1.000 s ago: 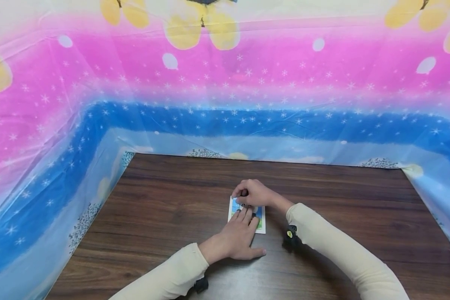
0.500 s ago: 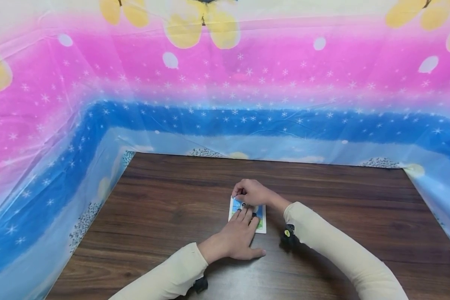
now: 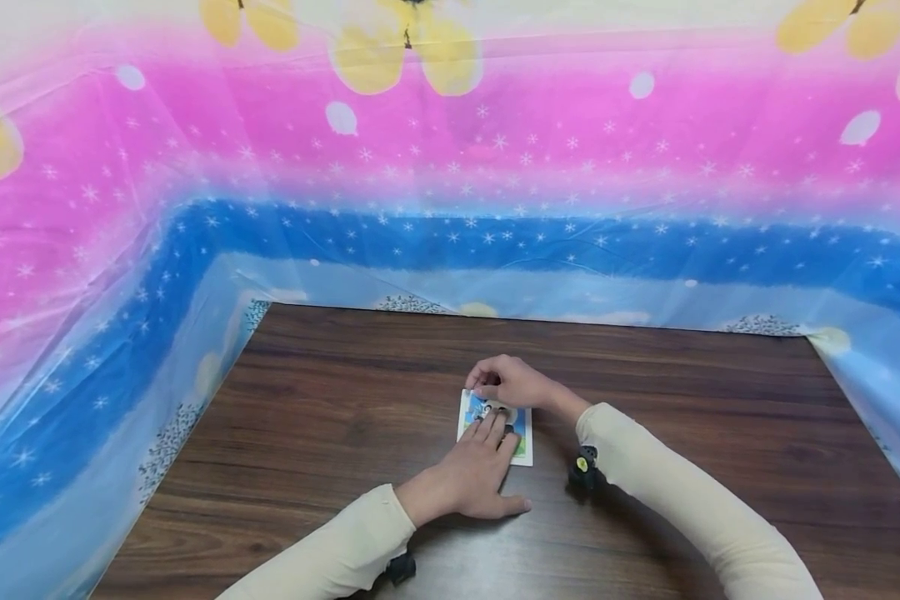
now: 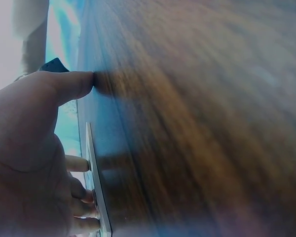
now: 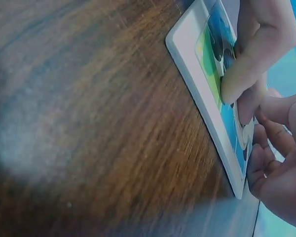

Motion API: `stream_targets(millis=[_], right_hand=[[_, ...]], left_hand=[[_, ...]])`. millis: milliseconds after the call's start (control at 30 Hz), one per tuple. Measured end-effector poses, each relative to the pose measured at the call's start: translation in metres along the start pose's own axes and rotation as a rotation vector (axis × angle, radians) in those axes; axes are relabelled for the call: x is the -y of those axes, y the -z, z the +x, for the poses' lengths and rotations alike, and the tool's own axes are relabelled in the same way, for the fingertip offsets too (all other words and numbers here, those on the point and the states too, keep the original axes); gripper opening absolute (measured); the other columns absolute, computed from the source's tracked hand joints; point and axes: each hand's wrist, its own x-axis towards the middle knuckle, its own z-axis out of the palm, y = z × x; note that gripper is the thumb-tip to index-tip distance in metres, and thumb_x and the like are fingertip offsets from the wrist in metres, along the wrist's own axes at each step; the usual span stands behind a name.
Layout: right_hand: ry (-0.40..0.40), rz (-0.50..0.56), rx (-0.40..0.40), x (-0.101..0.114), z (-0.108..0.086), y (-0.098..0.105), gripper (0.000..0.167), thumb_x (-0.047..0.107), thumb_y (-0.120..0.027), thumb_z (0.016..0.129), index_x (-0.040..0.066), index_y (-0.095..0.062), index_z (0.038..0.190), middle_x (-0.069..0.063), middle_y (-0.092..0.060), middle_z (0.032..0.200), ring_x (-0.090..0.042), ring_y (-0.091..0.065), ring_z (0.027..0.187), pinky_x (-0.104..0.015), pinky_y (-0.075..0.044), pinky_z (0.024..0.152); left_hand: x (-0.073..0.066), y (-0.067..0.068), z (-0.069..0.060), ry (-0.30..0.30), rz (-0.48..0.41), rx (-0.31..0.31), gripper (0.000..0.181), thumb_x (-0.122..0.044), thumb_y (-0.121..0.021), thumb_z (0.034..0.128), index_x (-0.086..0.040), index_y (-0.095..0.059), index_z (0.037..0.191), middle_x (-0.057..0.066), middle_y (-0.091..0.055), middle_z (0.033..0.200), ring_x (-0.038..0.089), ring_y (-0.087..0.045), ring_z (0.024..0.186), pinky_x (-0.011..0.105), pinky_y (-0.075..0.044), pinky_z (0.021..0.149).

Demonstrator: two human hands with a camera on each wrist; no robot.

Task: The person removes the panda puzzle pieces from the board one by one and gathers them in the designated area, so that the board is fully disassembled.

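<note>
Farthest to the left, brown table [image 3: 330, 400], running on under both hands. Next, left hand [image 3: 472, 477]: fingers straight and a little apart, laid on top of the panda picture [image 5: 230, 123], with nothing clamped between them; thumb stretched out to the right, close over the table. Directly beneath these fingers, flat on the table, a small white-bordered panel [image 5: 204, 101], partly covered by them. Inside its border, blue parts beyond the left fingers, green parts beside and nearer. In place, judging from this: most of the picture as far as visible, well within the white border. Farther right, right hand [image 3: 516, 383], just beyond the left fingers: fingers curled at the far edge of the panel, thumb near to the fingertips. Too crowded there to tell for certain between pinching and only touching. Probably not finished, with both hands so occupied at the panel; left to complete, perhaps, only something small at that far edge, under the right fingers.
</note>
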Motion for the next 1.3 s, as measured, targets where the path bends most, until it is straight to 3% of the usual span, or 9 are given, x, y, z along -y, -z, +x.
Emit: stream_targets(millis=[233,600,800,1133,1300], right_hand=[[0.054,-0.129,-0.036,0.002,0.001,-0.004,0.017,0.012,-0.064,0.102,0.013,-0.077,0.113,0.003,-0.075,0.101,-0.003,-0.061,0.074,-0.025,-0.052,0.069],[0.037,-0.190,-0.071,0.005,0.001,-0.006,0.015,0.013,-0.067,0.100,0.012,-0.080,0.105,0.003,-0.067,0.095,-0.005,-0.055,0.074,-0.024,-0.048,0.066],[0.062,-0.186,-0.079,0.004,0.002,-0.006,0.016,0.011,-0.068,0.099,0.011,-0.081,0.107,0.002,-0.069,0.096,-0.007,-0.055,0.078,-0.026,-0.048,0.066],[-0.074,-0.089,-0.056,0.012,0.003,-0.004,0.012,0.012,-0.068,0.098,0.013,-0.080,0.101,0.002,-0.067,0.094,-0.010,-0.060,0.079,-0.028,-0.053,0.070],[-0.075,-0.049,-0.037,0.010,0.004,-0.003,0.011,0.012,-0.068,0.098,0.013,-0.079,0.099,0.003,-0.070,0.090,-0.010,-0.062,0.077,-0.028,-0.053,0.071]], left_hand=[[0.000,0.000,0.000,0.001,-0.001,0.009,0.092,-0.070,-0.053,0.0936,-0.003,-0.036,0.153,0.026,-0.017,0.167,0.034,-0.013,0.157,0.047,-0.023,0.124],[0.003,0.000,0.000,0.016,-0.012,0.018,0.092,-0.071,-0.053,0.0934,-0.005,-0.035,0.155,0.022,-0.014,0.169,0.031,-0.010,0.158,0.046,-0.021,0.125],[0.002,0.001,-0.001,0.040,-0.032,0.034,0.094,-0.071,-0.053,0.0930,-0.005,-0.033,0.156,0.020,-0.010,0.170,0.030,-0.007,0.158,0.049,-0.019,0.125],[0.004,0.006,0.000,0.031,-0.044,0.039,0.090,-0.071,-0.058,0.0911,-0.008,-0.038,0.151,0.022,-0.013,0.169,0.032,-0.012,0.157,0.044,-0.022,0.125],[0.004,0.007,0.000,0.031,-0.033,0.043,0.089,-0.071,-0.058,0.0905,-0.010,-0.038,0.152,0.021,-0.015,0.169,0.031,-0.012,0.157,0.044,-0.023,0.125]])
